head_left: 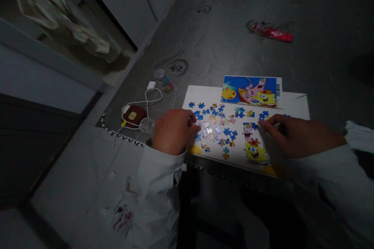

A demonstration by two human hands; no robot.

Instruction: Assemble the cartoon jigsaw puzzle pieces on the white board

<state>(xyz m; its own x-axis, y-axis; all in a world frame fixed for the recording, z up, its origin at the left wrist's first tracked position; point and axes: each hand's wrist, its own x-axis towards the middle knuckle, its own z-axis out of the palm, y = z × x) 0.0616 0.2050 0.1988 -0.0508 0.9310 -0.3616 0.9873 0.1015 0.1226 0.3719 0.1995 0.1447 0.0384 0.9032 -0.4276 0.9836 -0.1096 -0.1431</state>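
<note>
Loose jigsaw puzzle pieces (227, 132) lie scattered on a white board (201, 92). My left hand (172, 131) hovers at the board's left side, fingers curled, with thumb and index tips apart over the pieces. My right hand (300, 136) is closed, its thumb and index finger pinched at a small blue puzzle piece (254, 126), partly hidden by the fingertips. That piece is at the top right of a joined puzzle section (254, 152) showing a yellow face and a pink figure. Behind the pieces lies a printed picture card (248, 91) with the same cartoon figures.
A clear tube with a lid (165, 81) lies left of the board. Near it are a white charger plug (151, 85) with cable, a brown box-like device (136, 116) and a clear cup-like item (147, 125). A red packet (273, 33) lies farther back on the grey tabletop (210, 54).
</note>
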